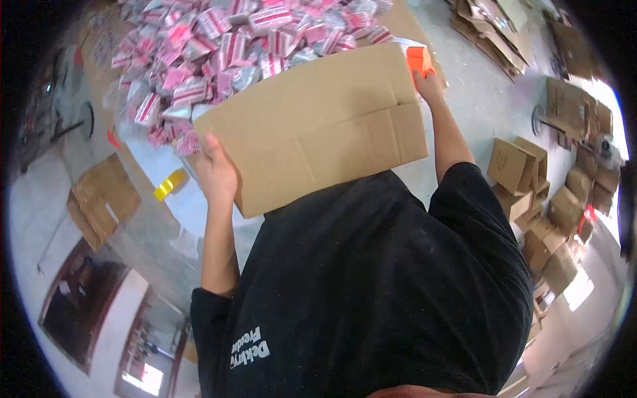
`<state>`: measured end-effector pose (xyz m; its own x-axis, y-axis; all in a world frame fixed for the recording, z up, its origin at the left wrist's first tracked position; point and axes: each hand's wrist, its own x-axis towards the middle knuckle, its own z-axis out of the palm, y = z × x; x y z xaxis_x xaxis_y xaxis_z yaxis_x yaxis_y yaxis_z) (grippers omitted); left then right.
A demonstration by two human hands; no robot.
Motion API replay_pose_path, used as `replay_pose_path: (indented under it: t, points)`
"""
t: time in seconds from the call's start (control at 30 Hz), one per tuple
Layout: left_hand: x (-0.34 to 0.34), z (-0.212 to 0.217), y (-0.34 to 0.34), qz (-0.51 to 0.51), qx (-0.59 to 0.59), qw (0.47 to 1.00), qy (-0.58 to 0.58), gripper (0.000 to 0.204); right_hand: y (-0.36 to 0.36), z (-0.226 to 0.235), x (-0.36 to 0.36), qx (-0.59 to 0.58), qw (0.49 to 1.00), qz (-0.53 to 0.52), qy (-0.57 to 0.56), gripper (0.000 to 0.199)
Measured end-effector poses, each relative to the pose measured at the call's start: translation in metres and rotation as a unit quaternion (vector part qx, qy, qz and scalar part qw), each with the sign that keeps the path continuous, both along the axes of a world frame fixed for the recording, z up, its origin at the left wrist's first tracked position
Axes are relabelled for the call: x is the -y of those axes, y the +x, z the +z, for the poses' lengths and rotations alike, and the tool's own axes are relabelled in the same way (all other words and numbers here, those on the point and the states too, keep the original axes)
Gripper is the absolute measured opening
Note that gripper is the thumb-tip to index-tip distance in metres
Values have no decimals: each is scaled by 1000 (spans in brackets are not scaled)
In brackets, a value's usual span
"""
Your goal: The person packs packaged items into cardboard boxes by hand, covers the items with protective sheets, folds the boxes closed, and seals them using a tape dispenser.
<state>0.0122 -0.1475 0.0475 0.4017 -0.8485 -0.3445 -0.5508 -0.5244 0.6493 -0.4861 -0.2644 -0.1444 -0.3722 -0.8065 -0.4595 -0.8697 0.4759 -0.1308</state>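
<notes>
A brown cardboard box (318, 126) is held in front of my body, its broad side toward me, with a crease across it. My left hand (215, 171) grips its left edge, the thumb lying on the near face. At the far right corner, my right hand (428, 85) is closed around an orange tape dispenser (417, 60), right beside the box. The right fingers are partly hidden. To the left, a roll of yellow tape (171, 184) lies on the table's white covering (189, 209).
A large heap of small pink-and-white packets (232, 50) covers the table behind the box. Flattened cardboard (491, 33) lies on the floor at the far right. Several boxes (514, 166) are stacked on the right. An opened carton (106, 196) stands at the left.
</notes>
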Motion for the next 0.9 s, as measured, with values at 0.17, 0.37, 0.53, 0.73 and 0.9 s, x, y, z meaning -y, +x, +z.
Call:
replay_pose_path:
  t: [0.17,0.37,0.53,0.73,0.9]
  points:
    - [9,2,-9,-12,-17,1000,-16,69,-48,35,-12,412,852,-274,-171,42]
    - [7,-7,-3,-10,0,999,-48,67,-20,177,1,701,663,-153,-211,54]
    - [3,3,-4,-11,27,999,-31,68,106,257,0,787,604,125,10,57]
    - [1,-8,5,-16,-30,998,-45,65,266,267,-8,503,713,479,94,43]
    - [-9,5,-2,24,-86,990,-112,53,266,258,-14,512,717,442,169,37]
